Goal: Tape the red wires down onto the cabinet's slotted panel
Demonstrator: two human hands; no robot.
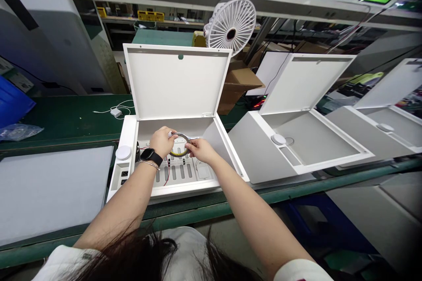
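A grey ring with a yellowish inner edge (180, 155) is held between my two hands, above the inside of an open white box (184, 189). My left hand (162, 141), with a dark watch at the wrist, pinches the ring's left side. On its right side, the fingers of my right hand (200, 149) are closed round the rim. Below, the slotted floor of the box carries thin red and black wires (168, 171). The raised lid (178, 83) stands at the back. A round white knob-like part (123, 153) sits on the box's left panel.
More open white boxes (313, 140) stand in a row to the right. A white fan (231, 28) and a cardboard box (239, 83) are behind. At left lie a pale flat sheet (52, 189) and a small white adapter with cable (116, 112). The green bench edge (211, 210) runs in front.
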